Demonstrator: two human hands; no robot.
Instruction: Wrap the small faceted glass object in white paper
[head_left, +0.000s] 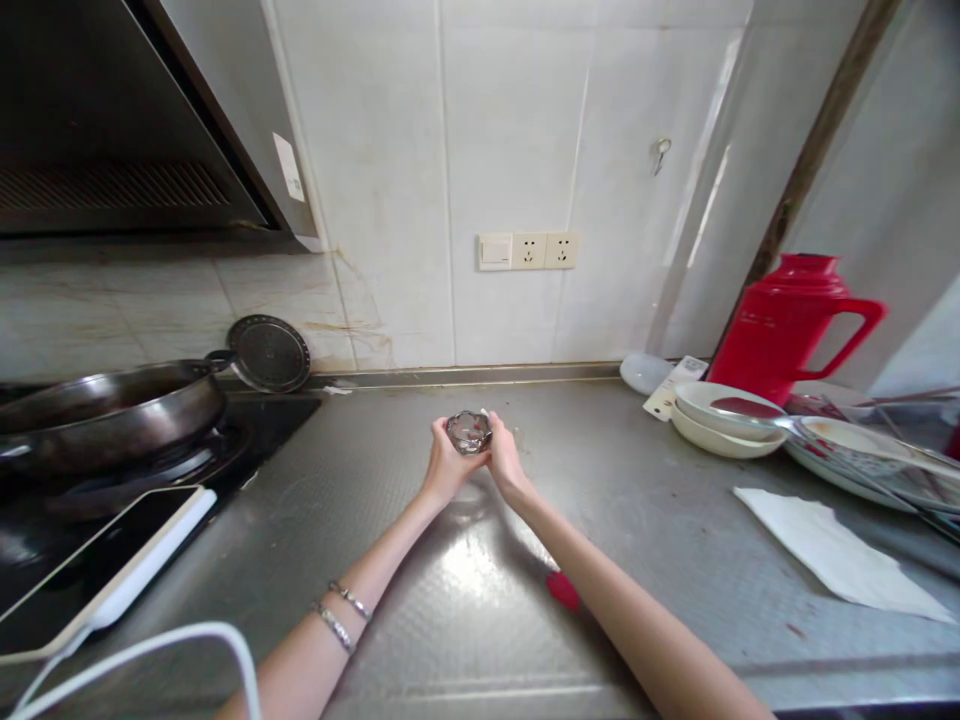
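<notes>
Both my hands meet over the middle of the grey metal counter (405, 640), around a small clear glass (469, 432) with a wavy rim. My left hand (445, 465) curls its fingers round the left side and front of the glass. From the right, my right hand (505, 455) presses against the glass, its fingers close together. Some fingertips are hidden behind the glass. A small red object (562, 590) lies on the counter, partly covered by my right forearm.
At the left are a wok (112, 425) on the stove, a round dark disc (270, 353) and a phone (97, 570) with a white cable. A red thermos (784, 325), stacked bowls (724, 425) and a white paper (832, 550) are at the right.
</notes>
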